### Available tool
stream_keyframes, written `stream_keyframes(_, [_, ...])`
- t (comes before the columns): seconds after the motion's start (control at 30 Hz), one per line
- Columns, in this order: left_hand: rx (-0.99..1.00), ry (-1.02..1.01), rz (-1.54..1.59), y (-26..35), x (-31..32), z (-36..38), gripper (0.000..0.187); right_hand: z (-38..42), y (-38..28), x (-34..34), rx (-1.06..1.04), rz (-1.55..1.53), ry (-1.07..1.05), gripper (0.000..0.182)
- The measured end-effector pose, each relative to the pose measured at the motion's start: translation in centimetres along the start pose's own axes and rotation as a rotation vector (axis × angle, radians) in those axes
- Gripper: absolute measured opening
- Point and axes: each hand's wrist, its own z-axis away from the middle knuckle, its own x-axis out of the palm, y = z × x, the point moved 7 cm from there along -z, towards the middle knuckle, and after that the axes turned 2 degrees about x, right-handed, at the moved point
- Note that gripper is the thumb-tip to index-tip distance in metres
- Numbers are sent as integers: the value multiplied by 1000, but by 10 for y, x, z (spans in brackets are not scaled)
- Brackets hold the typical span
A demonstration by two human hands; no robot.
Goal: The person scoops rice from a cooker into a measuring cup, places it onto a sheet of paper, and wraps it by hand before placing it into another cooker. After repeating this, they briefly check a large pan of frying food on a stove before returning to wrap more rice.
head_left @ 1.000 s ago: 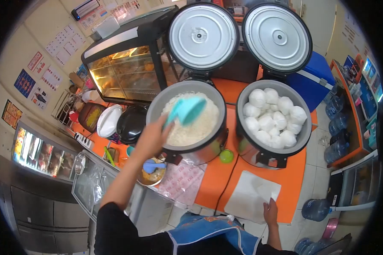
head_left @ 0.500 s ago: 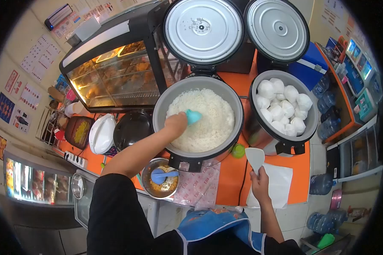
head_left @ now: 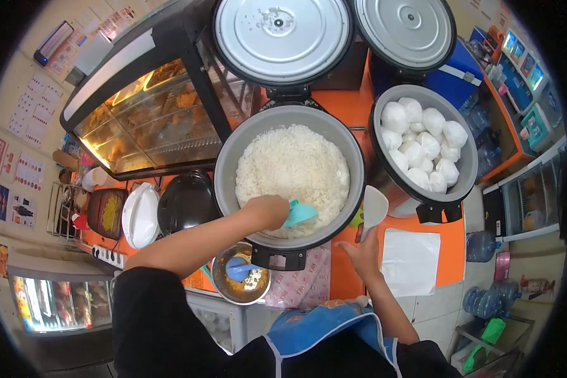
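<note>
My left hand (head_left: 268, 211) grips a teal scoop (head_left: 300, 213), which is over the near part of the white rice (head_left: 293, 167) in the big open rice cooker (head_left: 227, 148). My right hand (head_left: 365, 255) holds a white rice paddle (head_left: 375, 206) beside the cooker's right front. The paddle's blade points up, and my thumb is stretched out to the left. A sheet of white paper (head_left: 411, 261) lies on the orange table to the right of this hand. Just below my left forearm sits a metal bowl (head_left: 223, 291) with a blue scoop (head_left: 237, 269) in orange-brown food.
A second open cooker (head_left: 380, 151) at the right holds several white wrapped bundles (head_left: 416, 148). A lit glass food cabinet (head_left: 151, 113) stands at the back left. A black pan (head_left: 186, 203) and a white container (head_left: 142, 214) lie left of the rice.
My left hand has drawn the teal scoop toward me, from mid-rice to the near side. My right hand has moved forward and left with the paddle, its thumb now spread.
</note>
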Motion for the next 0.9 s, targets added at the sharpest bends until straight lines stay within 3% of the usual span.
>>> stream_keyframes(0.13, [-35,-67,-5,-1,1,-11,26,-8,1,13,42,-92,-11,90])
stream_keyframes(0.3, [92,-93,12,11,-22,41,31,-6,-4,10,67,-104,0,87])
stream_keyframes(0.4, [126,-164,-31,10,-17,25,34,-6,-1,12,76,-124,19,85])
stream_keyframes(0.53, [74,-178,-59,11,-5,-1,37,-3,-5,13,85,-220,17,84])
stream_keyframes(0.77, [220,-117,-77,-5,-42,38,35,-4,-1,11,21,-176,-2,89])
stream_keyframes(0.83, [191,-363,96,-17,-52,48,34,-4,-7,10,16,-168,33,78])
stream_keyframes(0.9, [166,-373,177,-29,-72,55,33,-4,-4,11,-9,-203,41,80])
